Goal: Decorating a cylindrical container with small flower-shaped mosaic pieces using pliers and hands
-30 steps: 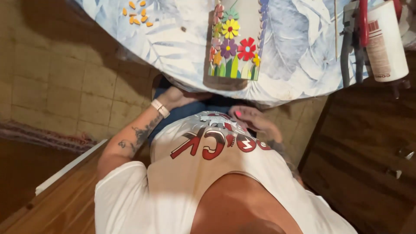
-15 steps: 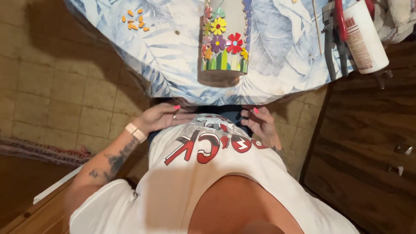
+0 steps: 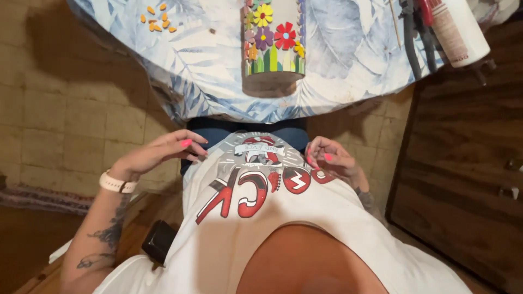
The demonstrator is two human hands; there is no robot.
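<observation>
Left hand hovers at the white shirt hem, grip spread, holding nothing. Right hand rests on the shirt's other side, fingers loosely curled, empty. Flower mosaic piece lies on the desk ahead, well apart from both hands.

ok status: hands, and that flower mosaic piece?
Left hand and right hand empty, resting at white shirt hem. Flower mosaic piece untouched on table. Nothing between.
</observation>
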